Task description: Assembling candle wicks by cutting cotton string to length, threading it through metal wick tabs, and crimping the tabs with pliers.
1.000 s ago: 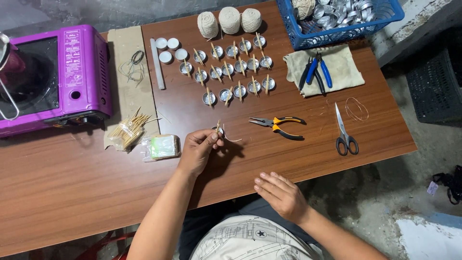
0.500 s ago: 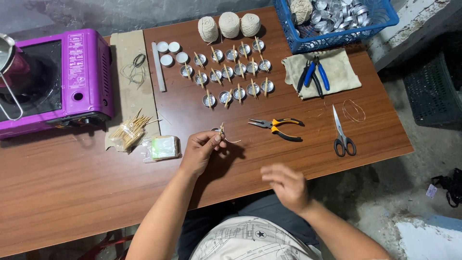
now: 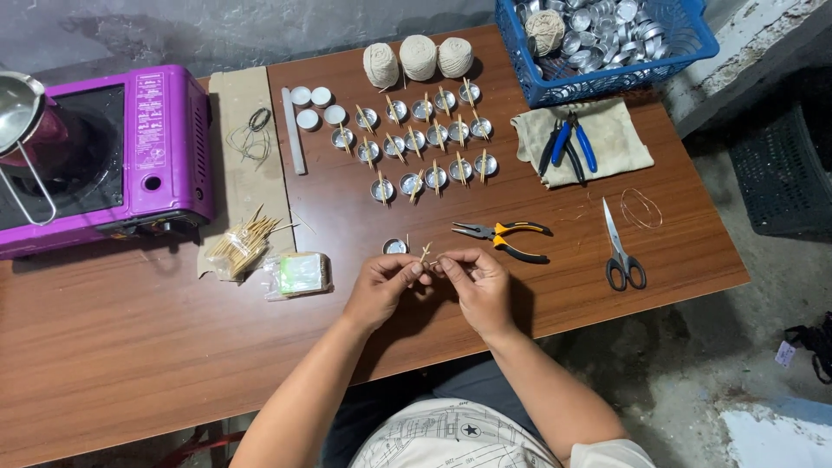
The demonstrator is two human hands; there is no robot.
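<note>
My left hand (image 3: 381,284) and my right hand (image 3: 475,282) meet above the near part of the wooden table (image 3: 130,347). Between their fingertips they pinch a small wooden stick with a thin wick (image 3: 425,256). Just beyond the left fingers stands a small metal candle cup (image 3: 395,247). Orange-handled pliers (image 3: 503,236) lie just beyond my right hand. Farther back, several metal cups with sticks across them (image 3: 425,147) stand in rows.
A purple gas stove (image 3: 104,156) with a metal pot (image 3: 17,113) sits far left. Wooden sticks (image 3: 243,247), a small packet (image 3: 302,273), three balls of string (image 3: 418,57), a blue basket of cups (image 3: 607,39), blue pliers on a cloth (image 3: 572,143) and scissors (image 3: 620,251) surround the hands.
My right hand rose from the table's near edge and joined my left hand at the stick. The left hand stayed where it was.
</note>
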